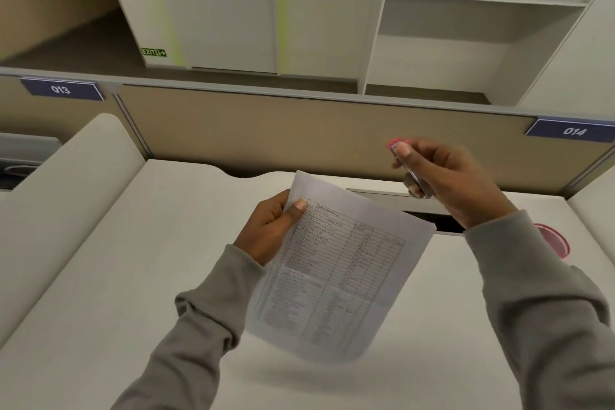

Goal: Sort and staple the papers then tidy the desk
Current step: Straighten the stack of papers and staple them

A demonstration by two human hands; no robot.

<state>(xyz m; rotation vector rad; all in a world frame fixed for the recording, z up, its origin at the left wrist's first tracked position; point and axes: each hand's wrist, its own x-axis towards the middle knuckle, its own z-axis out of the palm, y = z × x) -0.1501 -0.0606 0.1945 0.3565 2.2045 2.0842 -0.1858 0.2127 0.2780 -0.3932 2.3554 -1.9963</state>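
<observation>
Left hand (266,233) pinching white printed paper sheets (339,276) by one corner; right hand (449,186) clasping small pink-tipped metal stapler (414,178) — square edges first, then staple close to that corner.

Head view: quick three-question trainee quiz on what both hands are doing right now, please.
1. True or false: the left hand holds the papers clear of the desk.
2. The right hand grips: A a pen, B a small stapler, C nothing.
3. Fill in: the partition label near the right hand reads ___.
Key: 1 true; 2 B; 3 014.
</observation>
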